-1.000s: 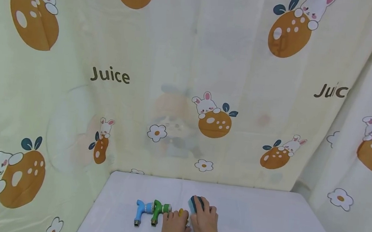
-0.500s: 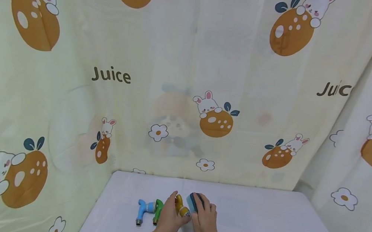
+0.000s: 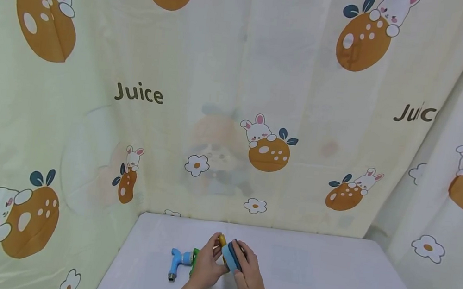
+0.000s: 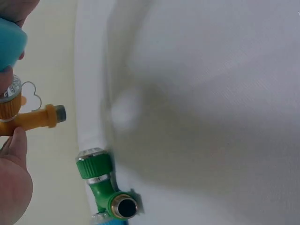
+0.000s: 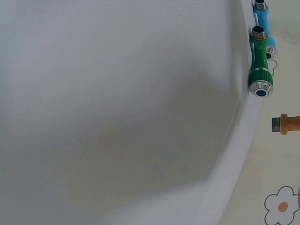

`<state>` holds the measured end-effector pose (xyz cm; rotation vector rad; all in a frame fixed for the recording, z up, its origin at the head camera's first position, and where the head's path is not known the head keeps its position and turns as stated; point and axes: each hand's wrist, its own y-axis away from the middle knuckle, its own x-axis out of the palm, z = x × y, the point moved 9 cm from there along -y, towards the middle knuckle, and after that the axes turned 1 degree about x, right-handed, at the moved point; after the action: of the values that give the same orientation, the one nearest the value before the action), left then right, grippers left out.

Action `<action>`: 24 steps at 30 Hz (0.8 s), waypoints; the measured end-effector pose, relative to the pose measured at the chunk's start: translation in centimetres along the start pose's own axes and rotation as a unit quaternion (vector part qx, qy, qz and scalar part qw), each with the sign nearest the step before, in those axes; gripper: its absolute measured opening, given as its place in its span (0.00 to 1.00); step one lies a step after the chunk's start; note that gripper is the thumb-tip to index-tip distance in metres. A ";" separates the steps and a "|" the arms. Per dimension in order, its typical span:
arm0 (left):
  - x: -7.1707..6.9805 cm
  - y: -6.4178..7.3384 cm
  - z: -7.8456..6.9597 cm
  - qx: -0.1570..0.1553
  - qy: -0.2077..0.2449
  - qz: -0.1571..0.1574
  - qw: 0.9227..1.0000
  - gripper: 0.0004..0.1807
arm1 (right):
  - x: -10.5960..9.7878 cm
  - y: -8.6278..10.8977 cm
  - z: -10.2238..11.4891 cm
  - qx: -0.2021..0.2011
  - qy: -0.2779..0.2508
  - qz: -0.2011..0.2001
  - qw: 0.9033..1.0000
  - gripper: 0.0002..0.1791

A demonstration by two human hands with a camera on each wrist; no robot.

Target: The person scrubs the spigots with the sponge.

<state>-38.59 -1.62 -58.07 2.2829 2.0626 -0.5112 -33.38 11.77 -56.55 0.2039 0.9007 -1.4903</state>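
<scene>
In the head view my left hand (image 3: 206, 264) holds a yellow tap (image 3: 222, 240) up over the table. My right hand (image 3: 251, 279) grips a sponge (image 3: 228, 258), light blue with a dark layer, and its light blue side lies against the tap. Most of the tap is hidden behind the sponge and fingers there. Its orange-yellow body (image 4: 35, 119) and threaded grey end show in the left wrist view, with a thumb or finger along it. At the right wrist view's edge only the tap's threaded end (image 5: 283, 124) appears.
Left of my hands, a light blue tap (image 3: 178, 261) lies on the white table (image 3: 328, 275). Beside it is a green tap (image 4: 96, 166), partly covered by my left hand in the head view. A printed curtain (image 3: 305, 77) hangs behind the table.
My left hand has lifted the yellow tap from near the table and turned it upright. The sponge in my right hand has shifted left and now meets the tap.
</scene>
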 end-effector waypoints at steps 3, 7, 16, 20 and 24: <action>-0.1 0.2 -0.3 0.009 0.004 -0.002 1.000 0.51 | 0.2 0.0 0.0 0.002 0.002 0.006 1.000 0.42; 0.1 0.6 -1.1 0.038 -0.031 0.000 0.999 0.51 | 0.2 -0.2 -0.4 0.020 -0.004 0.006 1.000 0.42; 0.6 0.9 -2.7 0.073 -0.099 0.028 0.992 0.50 | -0.2 -0.6 -0.3 0.014 -0.010 -0.017 1.000 0.28; 0.8 1.0 -3.3 0.084 -0.125 0.037 0.988 0.50 | -0.3 -0.7 -0.2 0.009 -0.001 -0.028 1.000 0.28; 1.0 1.1 -3.8 0.095 -0.149 0.042 0.983 0.48 | -0.3 -0.8 -0.3 0.012 -0.005 -0.023 1.000 0.29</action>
<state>-36.62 0.05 -54.98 2.2088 1.8383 -1.0131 -34.16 12.03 -56.24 0.1937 0.8843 -1.5437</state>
